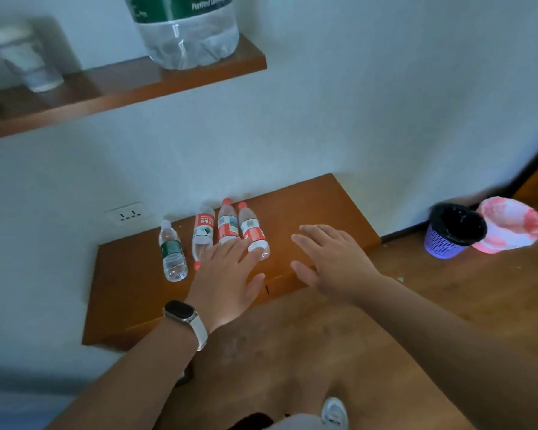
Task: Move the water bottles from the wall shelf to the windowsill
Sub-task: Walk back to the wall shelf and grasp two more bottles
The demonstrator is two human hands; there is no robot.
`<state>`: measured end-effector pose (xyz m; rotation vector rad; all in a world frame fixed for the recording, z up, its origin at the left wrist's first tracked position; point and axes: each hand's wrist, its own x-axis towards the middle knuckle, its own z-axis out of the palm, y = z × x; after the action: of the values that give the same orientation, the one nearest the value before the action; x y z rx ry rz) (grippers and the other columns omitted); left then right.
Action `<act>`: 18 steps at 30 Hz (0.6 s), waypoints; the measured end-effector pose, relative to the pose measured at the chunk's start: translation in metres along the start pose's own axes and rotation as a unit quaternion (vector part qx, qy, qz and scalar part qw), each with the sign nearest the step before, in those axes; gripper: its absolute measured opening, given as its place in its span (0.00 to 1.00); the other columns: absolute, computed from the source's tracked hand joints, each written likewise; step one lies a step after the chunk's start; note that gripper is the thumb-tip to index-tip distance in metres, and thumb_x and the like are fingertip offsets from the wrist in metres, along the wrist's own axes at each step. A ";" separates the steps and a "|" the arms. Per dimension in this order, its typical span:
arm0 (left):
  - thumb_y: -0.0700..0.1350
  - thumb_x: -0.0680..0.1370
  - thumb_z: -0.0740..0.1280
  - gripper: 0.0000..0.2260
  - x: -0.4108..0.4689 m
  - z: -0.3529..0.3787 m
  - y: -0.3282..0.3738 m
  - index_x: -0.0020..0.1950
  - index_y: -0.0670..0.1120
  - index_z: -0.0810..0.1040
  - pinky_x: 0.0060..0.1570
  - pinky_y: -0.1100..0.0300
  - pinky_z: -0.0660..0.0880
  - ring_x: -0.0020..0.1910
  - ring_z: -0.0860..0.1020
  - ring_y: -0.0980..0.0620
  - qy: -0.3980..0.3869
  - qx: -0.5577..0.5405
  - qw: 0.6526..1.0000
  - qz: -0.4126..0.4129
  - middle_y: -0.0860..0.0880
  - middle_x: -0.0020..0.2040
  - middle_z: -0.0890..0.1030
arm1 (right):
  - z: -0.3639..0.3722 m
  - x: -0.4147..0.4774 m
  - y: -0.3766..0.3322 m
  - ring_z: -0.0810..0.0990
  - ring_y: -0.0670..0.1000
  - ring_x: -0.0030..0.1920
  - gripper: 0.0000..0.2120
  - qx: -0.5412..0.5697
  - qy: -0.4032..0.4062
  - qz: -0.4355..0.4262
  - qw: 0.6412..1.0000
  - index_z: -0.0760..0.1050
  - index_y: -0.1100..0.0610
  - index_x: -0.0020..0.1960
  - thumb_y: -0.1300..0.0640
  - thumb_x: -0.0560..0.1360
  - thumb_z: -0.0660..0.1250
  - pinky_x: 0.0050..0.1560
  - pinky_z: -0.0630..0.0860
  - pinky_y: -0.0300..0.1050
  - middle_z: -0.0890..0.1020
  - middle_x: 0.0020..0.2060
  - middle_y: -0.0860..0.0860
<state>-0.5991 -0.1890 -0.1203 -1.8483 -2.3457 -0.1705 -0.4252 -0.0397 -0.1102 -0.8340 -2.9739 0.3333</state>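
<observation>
Several small water bottles lie side by side on a low wooden wall shelf (131,283). One has a green label (172,251); three have red labels (203,231), (228,223), (251,228). My left hand (227,274), with a watch on the wrist, hovers open over the near ends of the red-label bottles, fingertips at the rightmost one. To the right of the bottles my right hand (333,259) is open above the shelf's front edge and holds nothing. No windowsill is in view.
A higher wooden shelf (115,88) carries a large water jug (187,29) and a blurred white cup (28,60). A wall socket (127,214) sits left of the bottles. A purple bin (448,234) and a pink-white bag (507,225) stand on the floor at right.
</observation>
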 end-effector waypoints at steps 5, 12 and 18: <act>0.58 0.80 0.62 0.21 0.009 0.003 -0.009 0.66 0.47 0.77 0.64 0.41 0.74 0.65 0.77 0.42 0.000 0.020 1.000 -0.020 0.45 0.64 0.80 | 0.002 0.023 0.010 0.55 0.51 0.78 0.28 0.010 -0.021 -0.041 0.999 0.57 0.46 0.77 0.36 0.81 0.50 0.75 0.53 0.52 0.59 0.78 0.45; 0.58 0.79 0.64 0.20 0.025 0.020 -0.041 0.67 0.48 0.77 0.65 0.43 0.71 0.67 0.75 0.43 -0.023 0.029 0.997 -0.064 0.46 0.66 0.79 | 0.020 0.067 0.009 0.59 0.52 0.76 0.27 0.008 -0.037 -0.083 0.996 0.61 0.47 0.76 0.36 0.80 0.52 0.74 0.56 0.52 0.64 0.76 0.46; 0.57 0.79 0.66 0.19 0.051 0.057 -0.079 0.64 0.48 0.78 0.64 0.42 0.74 0.65 0.77 0.43 -0.007 -0.015 0.996 -0.086 0.46 0.64 0.80 | 0.031 0.111 0.009 0.57 0.51 0.77 0.28 -0.011 -0.064 -0.058 0.996 0.60 0.46 0.77 0.36 0.80 0.51 0.75 0.53 0.52 0.61 0.77 0.45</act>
<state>-0.6904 -0.1480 -0.1669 -1.6643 -2.5244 -0.2143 -0.5183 0.0195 -0.1452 -0.6619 -3.1326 0.3628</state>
